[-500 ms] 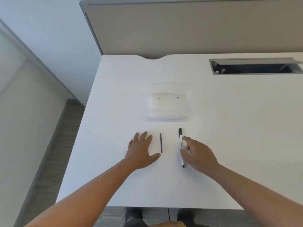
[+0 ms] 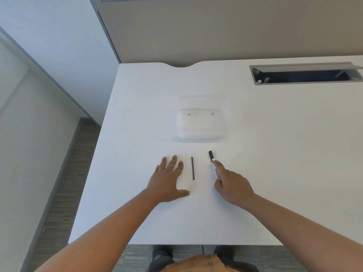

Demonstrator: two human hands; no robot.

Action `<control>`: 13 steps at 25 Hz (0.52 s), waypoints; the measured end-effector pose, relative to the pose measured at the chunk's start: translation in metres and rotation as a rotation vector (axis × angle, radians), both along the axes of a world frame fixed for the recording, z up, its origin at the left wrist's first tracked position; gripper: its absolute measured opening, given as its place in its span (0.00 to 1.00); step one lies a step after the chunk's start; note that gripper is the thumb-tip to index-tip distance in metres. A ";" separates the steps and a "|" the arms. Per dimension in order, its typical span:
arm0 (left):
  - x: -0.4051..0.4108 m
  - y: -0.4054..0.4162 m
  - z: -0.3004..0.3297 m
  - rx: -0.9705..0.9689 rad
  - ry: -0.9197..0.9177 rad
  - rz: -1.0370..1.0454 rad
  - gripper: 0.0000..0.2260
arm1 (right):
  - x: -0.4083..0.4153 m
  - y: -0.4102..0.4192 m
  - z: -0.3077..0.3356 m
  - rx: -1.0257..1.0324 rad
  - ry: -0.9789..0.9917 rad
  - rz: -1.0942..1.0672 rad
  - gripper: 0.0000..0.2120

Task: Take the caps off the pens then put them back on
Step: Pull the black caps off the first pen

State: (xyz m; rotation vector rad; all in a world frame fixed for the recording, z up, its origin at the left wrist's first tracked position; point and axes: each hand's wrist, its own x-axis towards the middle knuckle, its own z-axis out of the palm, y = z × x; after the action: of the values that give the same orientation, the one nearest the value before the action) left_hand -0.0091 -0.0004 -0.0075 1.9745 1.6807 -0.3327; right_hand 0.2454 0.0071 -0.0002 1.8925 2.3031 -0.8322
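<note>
Two pens lay on your white desk: a thin dark pen and a capped white marker, side by side near the front edge. A clear plastic tray sat beyond them; a grey cable hatch at far right; a beige partition behind. Your left hand rested flat, fingers spread, holding nothing. Your right hand pinched the marker, which had tilted since half a second before.
</note>
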 end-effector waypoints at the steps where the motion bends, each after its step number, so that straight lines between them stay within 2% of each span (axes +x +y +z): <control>1: 0.000 0.001 0.001 -0.011 0.010 -0.008 0.50 | 0.001 0.001 0.001 -0.012 0.021 -0.014 0.27; 3: 0.001 0.003 0.005 -0.049 0.023 -0.011 0.51 | 0.003 -0.001 0.002 -0.064 0.140 -0.068 0.19; 5: 0.003 0.006 0.015 -0.081 -0.003 0.019 0.50 | 0.005 0.000 0.004 -0.136 0.378 -0.190 0.11; 6: 0.004 0.009 0.020 -0.077 -0.042 0.051 0.47 | 0.005 0.001 0.007 -0.170 0.496 -0.261 0.11; 9: 0.010 0.013 0.035 -0.032 -0.289 0.163 0.41 | 0.000 0.007 0.021 -0.264 0.747 -0.430 0.13; 11: 0.022 0.008 0.047 -0.025 -0.516 0.186 0.37 | -0.004 0.011 0.032 -0.309 0.829 -0.473 0.12; 13: 0.034 0.003 0.058 0.043 -0.650 0.134 0.31 | -0.007 0.013 0.039 -0.321 0.857 -0.465 0.13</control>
State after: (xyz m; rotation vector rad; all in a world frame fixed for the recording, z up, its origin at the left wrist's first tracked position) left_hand 0.0249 0.0029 0.0500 1.7240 1.3778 0.3643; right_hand 0.2387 0.0206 0.0390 2.2010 1.8108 -2.2768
